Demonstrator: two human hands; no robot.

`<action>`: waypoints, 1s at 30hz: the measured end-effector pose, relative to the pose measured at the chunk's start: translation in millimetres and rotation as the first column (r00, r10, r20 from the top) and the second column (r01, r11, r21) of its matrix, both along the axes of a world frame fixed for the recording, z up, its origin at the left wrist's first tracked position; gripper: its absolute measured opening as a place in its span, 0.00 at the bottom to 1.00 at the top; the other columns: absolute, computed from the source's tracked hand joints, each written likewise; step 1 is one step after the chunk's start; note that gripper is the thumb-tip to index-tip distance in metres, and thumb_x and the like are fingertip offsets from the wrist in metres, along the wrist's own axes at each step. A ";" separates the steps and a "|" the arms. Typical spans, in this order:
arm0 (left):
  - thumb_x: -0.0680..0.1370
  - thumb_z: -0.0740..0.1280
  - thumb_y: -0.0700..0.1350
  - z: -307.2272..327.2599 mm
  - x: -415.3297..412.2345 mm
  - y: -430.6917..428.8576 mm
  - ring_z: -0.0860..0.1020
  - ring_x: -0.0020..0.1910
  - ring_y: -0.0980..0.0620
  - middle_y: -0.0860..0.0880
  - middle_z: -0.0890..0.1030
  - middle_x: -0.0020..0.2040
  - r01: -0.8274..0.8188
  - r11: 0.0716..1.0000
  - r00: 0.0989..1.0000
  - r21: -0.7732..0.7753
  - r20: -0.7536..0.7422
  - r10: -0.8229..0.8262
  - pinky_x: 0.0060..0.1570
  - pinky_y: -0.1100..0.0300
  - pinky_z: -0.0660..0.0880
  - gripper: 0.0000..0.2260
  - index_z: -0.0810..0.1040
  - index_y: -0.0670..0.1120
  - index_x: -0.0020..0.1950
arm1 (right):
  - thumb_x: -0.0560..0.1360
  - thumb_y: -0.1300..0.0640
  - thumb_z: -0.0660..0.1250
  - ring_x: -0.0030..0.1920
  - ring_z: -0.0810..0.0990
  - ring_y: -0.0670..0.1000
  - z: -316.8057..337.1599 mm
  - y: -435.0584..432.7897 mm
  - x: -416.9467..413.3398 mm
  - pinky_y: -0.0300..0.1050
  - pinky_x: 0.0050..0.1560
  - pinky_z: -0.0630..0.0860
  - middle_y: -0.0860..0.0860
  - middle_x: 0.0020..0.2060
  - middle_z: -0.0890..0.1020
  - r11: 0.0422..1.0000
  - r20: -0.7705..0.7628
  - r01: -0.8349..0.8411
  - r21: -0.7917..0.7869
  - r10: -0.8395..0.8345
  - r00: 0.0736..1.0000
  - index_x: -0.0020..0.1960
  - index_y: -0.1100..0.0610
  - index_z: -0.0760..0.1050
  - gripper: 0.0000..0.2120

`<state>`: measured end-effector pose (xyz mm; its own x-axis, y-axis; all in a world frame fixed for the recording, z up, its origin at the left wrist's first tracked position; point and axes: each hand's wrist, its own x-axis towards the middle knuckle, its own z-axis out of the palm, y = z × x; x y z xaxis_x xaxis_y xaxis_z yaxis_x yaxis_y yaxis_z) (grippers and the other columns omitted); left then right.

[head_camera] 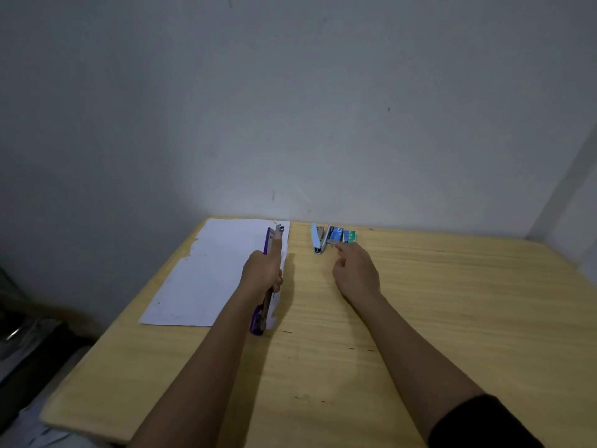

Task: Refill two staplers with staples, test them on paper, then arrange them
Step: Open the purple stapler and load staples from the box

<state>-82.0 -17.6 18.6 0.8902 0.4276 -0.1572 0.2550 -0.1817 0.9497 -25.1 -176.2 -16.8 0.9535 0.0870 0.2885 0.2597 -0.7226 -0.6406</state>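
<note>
The purple stapler is swung open to its full length and is over the right edge of the white paper, running from six o'clock to twelve o'clock. The left hand grasps it around the middle with wrapped fingers, and the index finger is stretched along the metal rail toward the far end. At about one o'clock from this hand, near the far edge of the wooden table, the light blue stapler rests opened in a narrow V. Just beside it, at its three o'clock, are two small staple boxes that touch each other — a blue box and then a green box. The right hand holds nothing. Its index finger points to eleven o'clock and the tip reaches the near edge of the blue box, while the other fingers are loosely bent. Whether the tip really presses the box, I cannot tell. A black sleeve covers the right arm at five o'clock of the view. Behind the table is a plain grey wall.
</note>
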 end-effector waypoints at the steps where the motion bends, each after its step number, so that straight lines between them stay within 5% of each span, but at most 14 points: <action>1: 0.76 0.54 0.66 -1.8 0.6 1.1 0.68 0.23 0.51 0.46 0.70 0.26 0.027 1.000 1.000 0.015 -0.004 -0.027 0.28 0.60 0.67 0.26 0.65 0.44 0.32 | 0.75 0.64 0.55 0.65 0.70 0.52 0.0 2.7 4.2 0.49 0.55 0.73 0.50 0.64 0.74 0.997 -0.002 0.000 -0.072 0.000 1.000 0.67 0.53 0.70 0.22; 6: 0.77 0.54 0.64 -6.6 5.1 -4.6 0.73 0.34 0.48 0.40 0.77 0.42 0.058 0.978 0.998 0.198 -0.030 -0.053 0.28 0.60 0.68 0.30 0.71 0.37 0.58 | 0.76 0.63 0.54 0.63 0.68 0.54 -0.6 10.5 13.7 0.48 0.44 0.69 0.48 0.65 0.73 0.947 0.016 -0.018 -0.322 0.024 1.000 0.67 0.52 0.69 0.21; 9: 0.79 0.52 0.63 -8.0 7.5 -15.9 0.73 0.44 0.47 0.39 0.78 0.55 0.084 0.904 0.996 0.419 -0.059 -0.065 0.33 0.58 0.68 0.28 0.70 0.39 0.60 | 0.76 0.61 0.54 0.64 0.68 0.54 -1.0 11.8 16.7 0.47 0.44 0.68 0.47 0.66 0.72 0.927 0.023 -0.018 -0.374 0.029 0.999 0.67 0.52 0.68 0.20; 13: 0.81 0.49 0.60 -8.4 10.4 -30.9 0.75 0.48 0.46 0.41 0.78 0.56 0.092 0.791 0.995 0.605 -0.077 -0.058 0.41 0.57 0.70 0.26 0.71 0.40 0.59 | 0.76 0.61 0.54 0.61 0.69 0.54 1.0 9.3 15.4 0.47 0.41 0.68 0.49 0.62 0.73 0.925 0.048 -0.034 -0.378 0.057 0.997 0.63 0.54 0.72 0.17; 21: 0.82 0.47 0.56 -9.3 9.0 -54.3 0.74 0.43 0.46 0.41 0.79 0.52 0.129 0.741 0.991 0.659 -0.107 -0.077 0.41 0.55 0.71 0.24 0.74 0.40 0.58 | 0.75 0.61 0.59 0.50 0.74 0.51 -1.3 -38.7 -0.8 0.44 0.45 0.72 0.51 0.46 0.79 0.974 0.083 -0.149 -0.169 0.164 0.983 0.51 0.56 0.77 0.09; 24: 0.83 0.53 0.48 -16.3 8.6 -63.0 0.75 0.50 0.44 0.39 0.77 0.56 0.216 0.578 0.976 0.787 -0.161 -0.145 0.43 0.55 0.71 0.18 0.67 0.40 0.68 | 0.73 0.63 0.62 0.44 0.75 0.50 -0.3 -58.6 -9.1 0.40 0.44 0.71 0.51 0.41 0.80 0.989 0.041 -0.151 -0.011 0.151 0.988 0.48 0.56 0.78 0.08; 27: 0.81 0.56 0.40 -26.0 9.7 -68.0 0.73 0.55 0.44 0.40 0.75 0.58 0.251 0.423 0.965 0.870 -0.193 -0.176 0.42 0.56 0.69 0.24 0.53 0.45 0.77 | 0.70 0.68 0.66 0.39 0.76 0.48 0.6 -72.8 -17.5 0.31 0.42 0.71 0.53 0.41 0.79 0.975 0.019 -0.177 0.136 0.176 0.984 0.46 0.56 0.79 0.09; 30: 0.83 0.52 0.45 -27.5 14.5 -71.4 0.72 0.50 0.47 0.41 0.74 0.57 0.259 0.395 0.965 0.881 -0.222 -0.138 0.39 0.57 0.65 0.19 0.60 0.44 0.74 | 0.68 0.69 0.69 0.39 0.75 0.43 0.3 -80.5 -23.1 0.27 0.41 0.72 0.48 0.41 0.75 0.957 0.004 -0.191 0.219 0.195 0.981 0.46 0.55 0.78 0.12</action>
